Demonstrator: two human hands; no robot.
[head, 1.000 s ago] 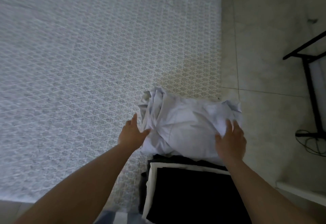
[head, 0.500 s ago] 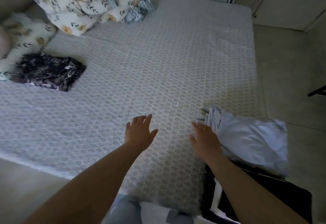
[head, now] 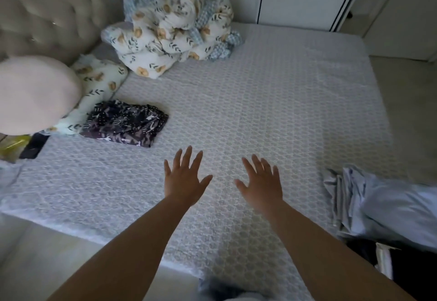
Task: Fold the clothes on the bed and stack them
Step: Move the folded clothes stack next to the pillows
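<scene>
Hands first: we hold our left hand (head: pixel 183 178) and right hand (head: pixel 261 181) out flat, fingers spread, each grip released above the bed (head: pixel 272 101). The dark patterned garment (head: pixel 125 125), soft and roughly folded, lies ahead-left, nearer the left hand; the pale stack (head: pixel 387 206) sits right.

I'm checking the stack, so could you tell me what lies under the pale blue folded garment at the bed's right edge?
Under the pale blue garment dark folded clothing and a white edge show; anything deeper is covered.

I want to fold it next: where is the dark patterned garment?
In the head view the dark patterned garment lies on the bed's left side, beside the floral pillow, beyond the left hand.
</scene>
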